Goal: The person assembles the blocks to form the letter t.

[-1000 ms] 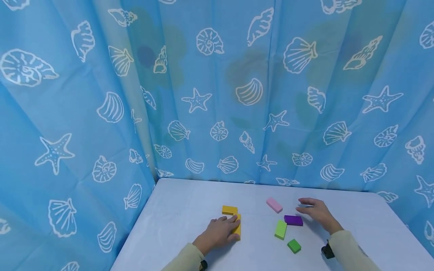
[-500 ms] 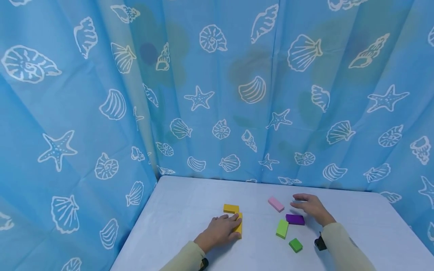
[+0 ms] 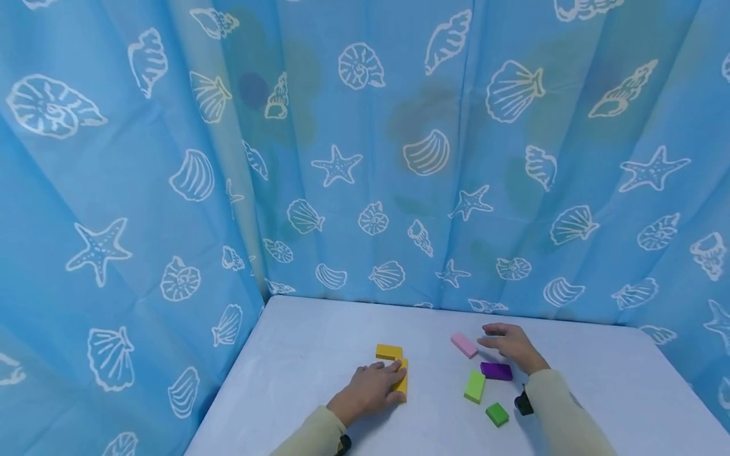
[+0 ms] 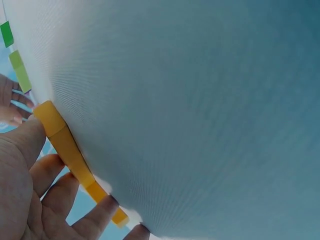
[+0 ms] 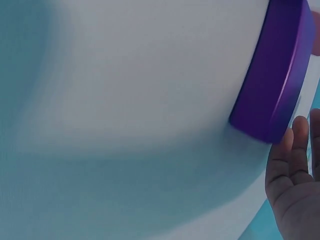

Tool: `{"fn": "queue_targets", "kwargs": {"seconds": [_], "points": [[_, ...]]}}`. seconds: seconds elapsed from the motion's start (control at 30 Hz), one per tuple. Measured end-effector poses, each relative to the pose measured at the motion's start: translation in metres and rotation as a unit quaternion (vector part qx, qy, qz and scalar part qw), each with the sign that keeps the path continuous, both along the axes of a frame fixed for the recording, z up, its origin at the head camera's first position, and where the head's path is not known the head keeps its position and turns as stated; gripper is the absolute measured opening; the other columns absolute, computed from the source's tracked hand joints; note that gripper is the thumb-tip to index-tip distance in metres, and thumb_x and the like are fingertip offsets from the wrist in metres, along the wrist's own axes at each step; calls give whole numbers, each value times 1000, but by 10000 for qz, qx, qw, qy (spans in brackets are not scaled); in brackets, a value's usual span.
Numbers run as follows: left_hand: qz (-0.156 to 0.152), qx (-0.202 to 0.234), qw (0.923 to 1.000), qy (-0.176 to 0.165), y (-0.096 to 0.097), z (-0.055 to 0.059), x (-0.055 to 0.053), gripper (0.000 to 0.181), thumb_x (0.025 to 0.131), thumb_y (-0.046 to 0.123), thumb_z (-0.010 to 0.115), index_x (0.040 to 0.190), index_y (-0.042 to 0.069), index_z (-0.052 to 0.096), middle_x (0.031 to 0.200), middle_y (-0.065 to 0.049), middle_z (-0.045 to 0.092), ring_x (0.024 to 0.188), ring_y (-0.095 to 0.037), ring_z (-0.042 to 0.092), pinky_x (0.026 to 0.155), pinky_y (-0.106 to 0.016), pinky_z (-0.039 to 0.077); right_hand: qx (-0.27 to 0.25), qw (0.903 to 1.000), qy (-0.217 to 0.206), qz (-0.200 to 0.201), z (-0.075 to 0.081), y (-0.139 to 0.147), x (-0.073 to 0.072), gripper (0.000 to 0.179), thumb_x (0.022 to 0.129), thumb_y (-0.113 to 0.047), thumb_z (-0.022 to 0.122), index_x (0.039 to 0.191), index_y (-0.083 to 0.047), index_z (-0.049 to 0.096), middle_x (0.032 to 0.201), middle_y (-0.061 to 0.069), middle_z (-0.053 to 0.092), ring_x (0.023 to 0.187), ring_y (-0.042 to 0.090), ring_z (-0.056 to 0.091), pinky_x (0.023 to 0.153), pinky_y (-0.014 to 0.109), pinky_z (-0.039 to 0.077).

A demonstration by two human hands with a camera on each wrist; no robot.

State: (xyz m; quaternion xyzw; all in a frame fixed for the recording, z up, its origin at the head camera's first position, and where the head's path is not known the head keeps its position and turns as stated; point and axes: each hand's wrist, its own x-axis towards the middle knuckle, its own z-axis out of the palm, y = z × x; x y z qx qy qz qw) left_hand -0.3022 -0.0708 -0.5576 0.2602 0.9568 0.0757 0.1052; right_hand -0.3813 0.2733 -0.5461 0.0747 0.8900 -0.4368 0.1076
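Observation:
In the head view my left hand (image 3: 369,387) lies over a yellow block (image 3: 403,382), thumb at its near end and fingers toward its far end. The left wrist view shows the thumb and fingertips against this yellow block (image 4: 69,150). A second yellow block (image 3: 389,351) sits crosswise at its far end. My right hand (image 3: 513,345) hovers with extended, slightly bent fingers, holding nothing. Its fingertips are just right of a pink block (image 3: 464,344). Below that hand lies a purple block (image 3: 496,371), large in the right wrist view (image 5: 272,70).
A light green block (image 3: 474,386) lies left of and nearer than the purple one. The short dark green block (image 3: 497,414) is closer to the front. A white-covered table (image 3: 319,329) bears everything, with a blue shell-patterned curtain (image 3: 365,177) behind and at the left.
My right hand has moved left above the purple block, toward the pink one. The left hand stays on the yellow block. The head view has shifted slightly.

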Motion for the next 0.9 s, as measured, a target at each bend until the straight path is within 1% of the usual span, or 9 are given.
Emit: {"fn": "queue_targets", "kwargs": {"seconds": [0.1, 0.27, 0.33, 0.43, 0.53, 0.6, 0.7, 0.83, 0.9], "points": [[13, 11, 10000, 55, -3, 4, 0, 60, 96, 58, 51, 149, 31, 45, 157, 12, 39, 138, -29, 46, 103, -59, 45, 7, 10000, 7, 27, 0, -9, -3, 69, 89, -37, 71, 143, -2, 47, 148, 27, 43, 137, 49, 36, 107, 62, 39], [39, 39, 10000, 72, -7, 8, -1, 60, 95, 58, 52, 148, 31, 45, 157, 12, 39, 138, -30, 47, 103, -59, 44, 60, 10000, 20, 24, 0, -27, -5, 69, 84, -32, 77, 142, -4, 50, 146, 25, 47, 136, 48, 39, 109, 64, 35], [29, 55, 10000, 50, -6, 8, -2, 60, 95, 57, 53, 149, 31, 45, 157, 11, 39, 138, -30, 47, 103, -59, 44, 89, 10000, 1, 18, -1, -31, -6, 68, 84, -30, 77, 141, -4, 51, 145, 25, 48, 135, 48, 39, 109, 64, 33], [14, 86, 10000, 8, -4, 6, -2, 59, 96, 57, 53, 149, 31, 45, 157, 10, 39, 138, -30, 47, 103, -59, 44, 84, 9999, -57, 70, -3, -34, -7, 67, 85, -31, 76, 141, -5, 51, 144, 24, 49, 134, 47, 40, 109, 65, 33], [22, 121, 9999, -55, -2, 5, 0, 59, 95, 56, 53, 148, 31, 45, 157, 10, 39, 138, -30, 47, 103, -60, 44, 30, 9999, -56, 86, -6, -36, -9, 63, 86, -29, 75, 140, -4, 52, 141, 23, 52, 131, 45, 45, 107, 62, 37], [51, 129, 9999, -88, -1, 5, 1, 59, 95, 56, 53, 148, 31, 45, 157, 11, 40, 138, -30, 47, 103, -60, 44, -23, 9999, -29, 123, -8, -38, -9, 61, 87, -26, 74, 139, -2, 52, 139, 24, 54, 127, 43, 48, 105, 60, 41], [86, 107, 9998, -106, 1, 4, 2, 59, 95, 57, 53, 148, 32, 45, 157, 11, 40, 138, -29, 47, 104, -59, 44, 20, 10000, -57, 45, -12, -41, -10, 61, 86, -26, 76, 137, -2, 54, 134, 23, 57, 119, 38, 54, 98, 55, 47], [93, 84, 9999, -106, 1, 5, 2, 59, 95, 56, 54, 148, 32, 45, 157, 12, 39, 138, -29, 47, 103, -59, 44, 155, 9996, -202, -104, -17, -44, -11, 65, 84, -29, 78, 138, -2, 54, 131, 22, 58, 110, 34, 56, 94, 51, 50], [83, 101, 9998, -115, 2, 4, 2, 59, 95, 56, 54, 148, 32, 46, 157, 11, 39, 138, -29, 47, 103, -59, 44, 193, 9993, -272, -189, -18, -45, -12, 65, 83, -29, 78, 137, -3, 54, 130, 21, 58, 109, 33, 55, 93, 50, 50]]}}
